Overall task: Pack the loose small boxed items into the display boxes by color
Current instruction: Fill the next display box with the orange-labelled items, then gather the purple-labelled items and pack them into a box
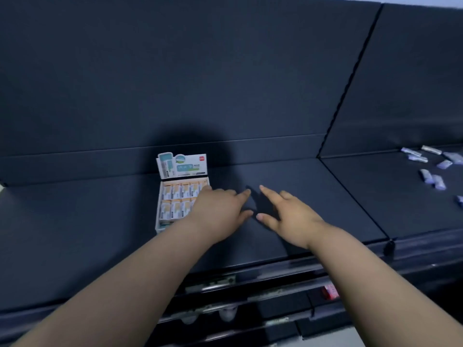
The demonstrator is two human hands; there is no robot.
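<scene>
A white display box (160, 196) with an upright printed lid flap stands on the dark surface, filled with rows of small orange-and-white boxed items (175, 192). My left hand (220, 211) hovers over the box's right side with fingers spread and holds nothing; whether it touches the box I cannot tell. My right hand (288, 216) stretches flat over the bare surface to the right, index finger pointing forward, holding nothing. Several loose purple-and-white small boxed items (431, 169) lie scattered at the far right.
The dark padded table (75, 221) has a raised back panel and a seam (350, 196) dividing it from the right section. Below the front edge run metal rails (213, 281). A small red item (330, 291) sits under the edge.
</scene>
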